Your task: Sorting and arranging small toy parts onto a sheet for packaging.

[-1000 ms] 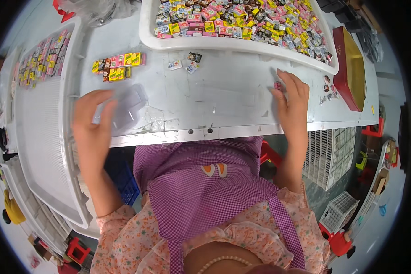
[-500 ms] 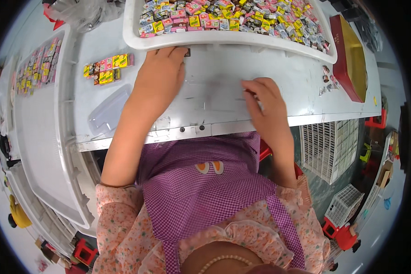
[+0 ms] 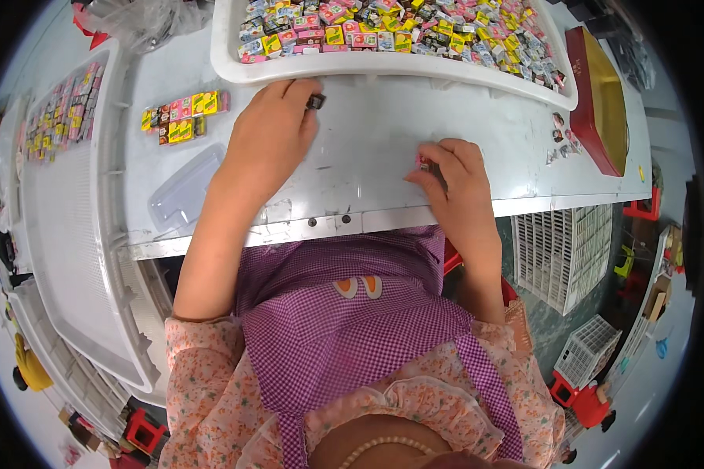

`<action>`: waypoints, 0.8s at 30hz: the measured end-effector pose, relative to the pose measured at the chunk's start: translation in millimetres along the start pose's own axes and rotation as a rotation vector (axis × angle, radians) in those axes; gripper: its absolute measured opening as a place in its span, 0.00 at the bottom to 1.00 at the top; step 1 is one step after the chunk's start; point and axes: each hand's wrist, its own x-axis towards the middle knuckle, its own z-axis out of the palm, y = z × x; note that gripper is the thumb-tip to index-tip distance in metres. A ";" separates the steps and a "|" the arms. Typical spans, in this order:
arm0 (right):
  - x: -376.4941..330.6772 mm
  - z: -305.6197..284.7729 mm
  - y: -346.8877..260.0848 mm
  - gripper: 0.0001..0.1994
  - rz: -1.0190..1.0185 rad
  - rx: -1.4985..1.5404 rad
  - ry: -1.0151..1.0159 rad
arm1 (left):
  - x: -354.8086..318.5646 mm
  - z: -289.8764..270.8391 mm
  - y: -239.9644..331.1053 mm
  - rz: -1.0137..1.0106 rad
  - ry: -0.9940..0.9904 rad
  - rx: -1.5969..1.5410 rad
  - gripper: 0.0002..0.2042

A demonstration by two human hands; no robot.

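Note:
Close below the tray's near wall, my left hand [image 3: 270, 141] is closed, with a small dark box [image 3: 315, 102] pinched between thumb and forefinger. Farther right over the table, my right hand [image 3: 460, 184] grips a small pink-and-dark box [image 3: 424, 162], partly covered by the fingers. Beyond both hands stands a white tray [image 3: 305, 72] heaped with tiny boxes in yellow, pink, white and brown. To the left of my left hand, a short double row of similar small boxes [image 3: 181, 129] lies on the table, above a clear plastic lid [image 3: 184, 195].
Farther left, a white tray [image 3: 70, 266] carries a clear container packed with small boxes [image 3: 66, 113]. A red box with a gold interior [image 3: 590, 102] stands at the right, beside a few loose pieces [image 3: 563, 141]. White crates [image 3: 563, 254] sit below the table's right end.
My left hand has drawn the dark box slightly toward me, and more of it shows. The right hand has shifted a little nearer, and the pink-and-dark box is now visible in its fingers.

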 end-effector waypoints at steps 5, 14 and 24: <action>-6.2 10.6 8.6 0.15 -0.083 0.020 0.085 | -3.5 -1.1 -7.4 0.015 0.036 -0.005 0.10; -5.5 25.4 8.4 0.17 -0.026 0.063 0.183 | -5.1 -0.3 -8.5 0.035 0.110 -0.044 0.06; 13.0 16.8 -10.5 0.17 -0.099 0.104 0.285 | -11.9 -5.6 14.4 0.132 0.243 -0.155 0.07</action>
